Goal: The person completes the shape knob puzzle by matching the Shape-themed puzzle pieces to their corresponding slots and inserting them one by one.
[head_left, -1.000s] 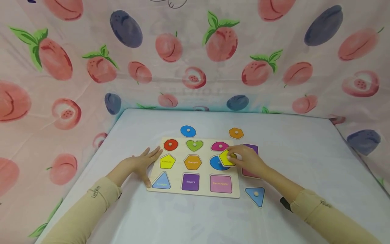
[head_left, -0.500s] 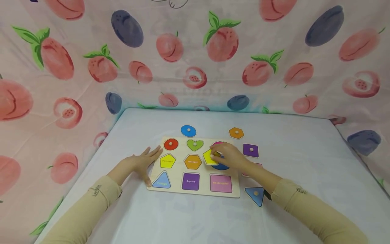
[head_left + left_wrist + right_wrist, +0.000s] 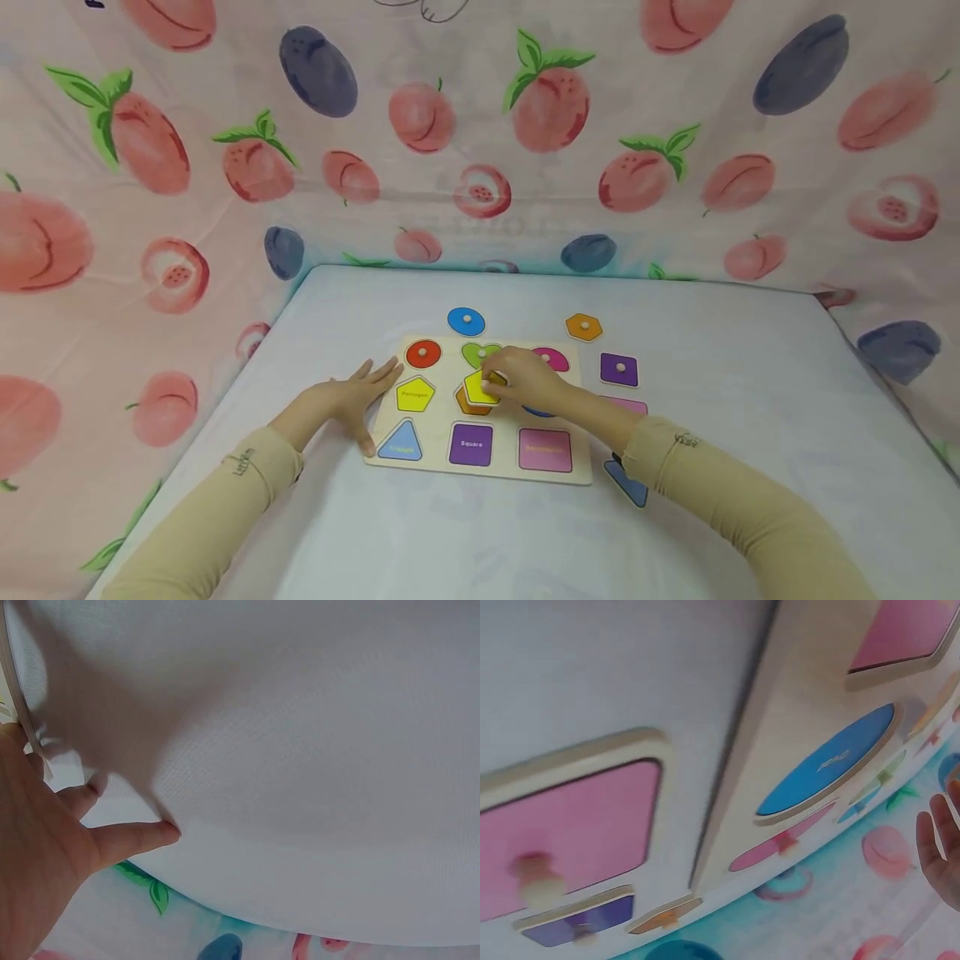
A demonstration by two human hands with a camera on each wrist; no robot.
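- Yellow pentagon piece [image 3: 480, 387]: I am pinching it by its knob with my right hand [image 3: 525, 379], fingers curled round it, and it is hanging over the middle of the puzzle board [image 3: 487, 477], partly covering the orange hexagon slot [image 3: 471, 406].
- Left hand [image 3: 348, 400]: I am resting it flat on the white table [image 3: 480, 533] at the board's left edge, fingers straight and spread, gripping nothing; the left wrist view is showing the fingers lying on the cloth.
- Yellow pentagon slot [image 3: 415, 394] is sitting just beside my left fingertips, left of the piece I am holding.
- On the board: red circle piece [image 3: 423, 353], green heart piece [image 3: 477, 353] and pink oval piece [image 3: 553, 359] are sitting in the back row; triangle slot [image 3: 401, 442], square slot [image 3: 471, 444] and rectangle slot [image 3: 544, 450] are lying in the front row.
- Loose on the table: blue circle piece [image 3: 467, 321] and orange hexagon piece [image 3: 583, 327] behind the board, purple square piece [image 3: 618, 369] to its right, blue triangle piece [image 3: 628, 487] partly hidden under my right sleeve.
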